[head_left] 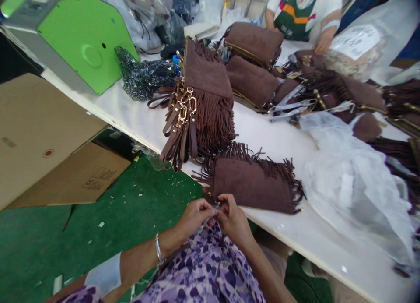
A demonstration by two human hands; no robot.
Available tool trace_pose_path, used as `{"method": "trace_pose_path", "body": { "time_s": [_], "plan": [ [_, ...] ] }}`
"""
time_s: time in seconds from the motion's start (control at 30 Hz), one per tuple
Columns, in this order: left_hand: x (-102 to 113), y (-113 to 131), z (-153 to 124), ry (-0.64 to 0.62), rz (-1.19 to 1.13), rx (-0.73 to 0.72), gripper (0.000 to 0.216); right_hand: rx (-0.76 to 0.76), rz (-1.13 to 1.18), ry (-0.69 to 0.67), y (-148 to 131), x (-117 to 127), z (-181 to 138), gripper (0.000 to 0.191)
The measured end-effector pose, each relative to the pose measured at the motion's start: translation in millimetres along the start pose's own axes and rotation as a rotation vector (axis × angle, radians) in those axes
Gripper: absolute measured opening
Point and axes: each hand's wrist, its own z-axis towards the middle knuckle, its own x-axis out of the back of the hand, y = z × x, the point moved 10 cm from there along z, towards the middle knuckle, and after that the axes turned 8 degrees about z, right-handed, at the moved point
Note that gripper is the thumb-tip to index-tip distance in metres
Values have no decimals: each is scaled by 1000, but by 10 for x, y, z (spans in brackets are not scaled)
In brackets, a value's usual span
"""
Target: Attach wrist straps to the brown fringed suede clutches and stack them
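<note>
A brown fringed pouch (252, 184) lies flat at the near edge of the white table, its fringe pointing away from me. At its near left corner my left hand (198, 213) and my right hand (232, 217) meet, fingertips pinched together. Between them is something small, partly clear and shiny, too small to name. Just beyond, a stack of brown fringed pouches (208, 77) carries a bunch of brown wrist straps (179, 139) with gold clasps, hanging over the table edge.
A green machine (88, 44) stands at the back left beside a dark glittery bundle (147, 75). More brown pouches (252, 79) and crumpled white plastic (354, 176) cover the right side. Cardboard (49, 132) is at left. A co-worker (302, 14) stands across the table.
</note>
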Motion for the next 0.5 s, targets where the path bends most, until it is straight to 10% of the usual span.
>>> {"method": "trace_pose_path", "body": {
  "time_s": [0.5],
  "plan": [
    [-343, -392, -40, -202, -701, 489, 14, -33, 203, 248, 230, 41, -200, 27]
  ]
}}
